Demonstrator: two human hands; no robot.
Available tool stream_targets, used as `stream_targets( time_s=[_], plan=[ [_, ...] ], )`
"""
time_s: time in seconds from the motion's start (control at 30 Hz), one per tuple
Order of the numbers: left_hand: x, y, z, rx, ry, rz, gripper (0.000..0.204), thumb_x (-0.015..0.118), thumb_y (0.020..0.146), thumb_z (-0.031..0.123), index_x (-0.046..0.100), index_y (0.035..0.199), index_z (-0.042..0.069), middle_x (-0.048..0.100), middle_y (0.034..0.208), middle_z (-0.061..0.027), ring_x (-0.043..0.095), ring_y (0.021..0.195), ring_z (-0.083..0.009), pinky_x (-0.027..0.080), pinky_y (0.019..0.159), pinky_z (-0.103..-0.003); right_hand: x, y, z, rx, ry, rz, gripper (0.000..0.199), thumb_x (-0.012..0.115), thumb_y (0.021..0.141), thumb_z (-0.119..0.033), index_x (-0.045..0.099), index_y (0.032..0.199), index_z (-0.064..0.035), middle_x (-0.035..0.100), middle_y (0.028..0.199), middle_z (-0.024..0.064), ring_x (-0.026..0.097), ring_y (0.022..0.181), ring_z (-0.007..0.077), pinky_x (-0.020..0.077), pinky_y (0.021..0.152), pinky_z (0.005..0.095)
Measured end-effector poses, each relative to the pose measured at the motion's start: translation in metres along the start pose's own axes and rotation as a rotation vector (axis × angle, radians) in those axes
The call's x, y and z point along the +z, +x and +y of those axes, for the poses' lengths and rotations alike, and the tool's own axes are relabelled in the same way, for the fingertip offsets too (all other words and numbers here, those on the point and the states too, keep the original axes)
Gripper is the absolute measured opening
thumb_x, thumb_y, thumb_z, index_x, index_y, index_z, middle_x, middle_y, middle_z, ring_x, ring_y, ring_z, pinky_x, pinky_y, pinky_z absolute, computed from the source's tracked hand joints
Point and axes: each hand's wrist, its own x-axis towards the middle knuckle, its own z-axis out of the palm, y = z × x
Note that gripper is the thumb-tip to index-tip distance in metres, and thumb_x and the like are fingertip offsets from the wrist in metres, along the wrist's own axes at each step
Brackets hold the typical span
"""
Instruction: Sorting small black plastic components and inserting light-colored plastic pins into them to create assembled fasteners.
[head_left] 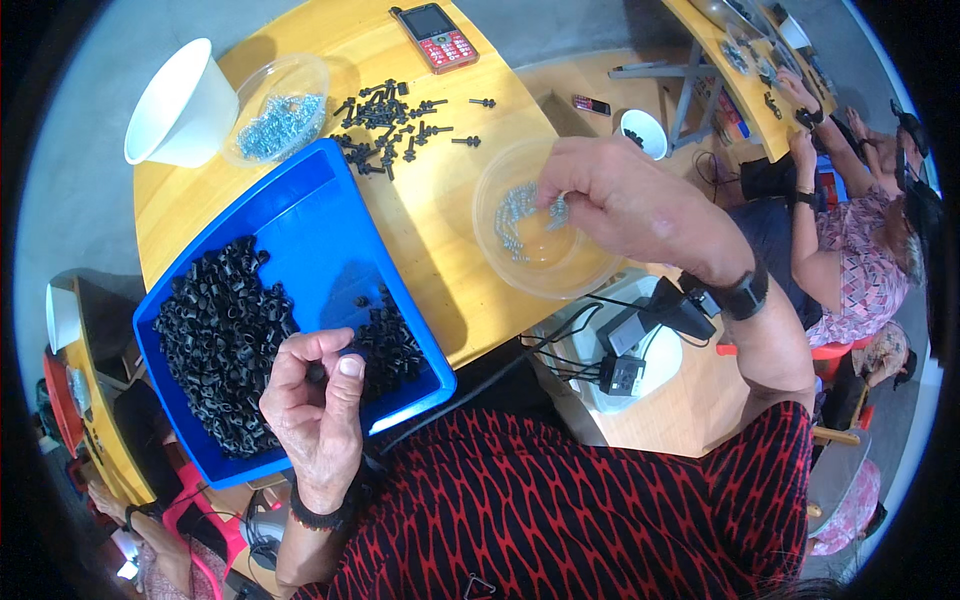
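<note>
I cannot tell what the left hand point(318, 405) pinches — only a dark speck shows between thumb and finger. Right hand point(625, 205) fingertips dip into the clear bowl point(520, 262); whether they grip any of the small silver screws point(515, 222) is hidden by the knuckles. The hand also covers the bowl's right rim. The blue tray point(300, 215) has its near corner behind the left wrist. Black parts in the tray point(215, 340) too small to make out singly — a mass only.

A red phone point(436, 36) with a dim grey screen lies at the table's far edge
</note>
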Motion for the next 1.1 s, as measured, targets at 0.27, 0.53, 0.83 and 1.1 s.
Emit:
stream_targets(
  time_s=[0.27,0.53,0.83,1.1],
  plan=[
    [0.000,0.001,0.002,0.004,0.045,-0.004,0.016,0.070,0.092,0.009,0.064,0.103,0.000,0.047,0.081,0.0049,0.042,0.070,-0.0036,0.036,0.063,-0.019,0.021,0.017,0.002,0.037,-0.088,-0.141,0.012,0.061,0.083,-0.003,0.065,0.094,0.0006,0.065,0.094,0.0167,0.064,0.091,0.0370,0.0514,0.079,0.0414],
    [0.000,0.000,-0.001,0.005,0.019,0.006,0.017,0.070,0.092,0.010,0.064,0.103,0.000,0.048,0.081,0.0048,0.042,0.070,-0.0037,0.037,0.064,-0.018,0.041,0.012,0.009,-0.108,-0.109,-0.030,0.011,0.062,0.084,-0.007,0.063,0.092,0.0008,0.064,0.090,0.0198,0.063,0.091,0.0393,0.0510,0.079,0.0450],
    [-0.002,-0.001,0.003,-0.050,-0.009,0.028,0.021,0.069,0.092,0.014,0.062,0.108,0.002,0.051,0.084,0.0056,0.045,0.074,-0.0030,0.036,0.064,-0.018,0.002,0.000,-0.007,0.109,-0.267,-0.184,0.012,0.061,0.084,-0.006,0.061,0.093,0.0005,0.062,0.091,0.0183,0.062,0.088,0.0381,0.0491,0.077,0.0441],
    [-0.004,0.005,-0.003,-0.117,-0.186,0.098,0.027,0.058,0.090,0.001,0.060,0.117,0.000,0.060,0.098,-0.0030,0.048,0.076,-0.0051,0.041,0.066,-0.020,0.024,0.012,0.001,-0.061,-0.081,-0.143,0.012,0.063,0.083,-0.005,0.065,0.094,-0.0008,0.063,0.092,0.0163,0.063,0.089,0.0370,0.0496,0.079,0.0428]
  ],
)
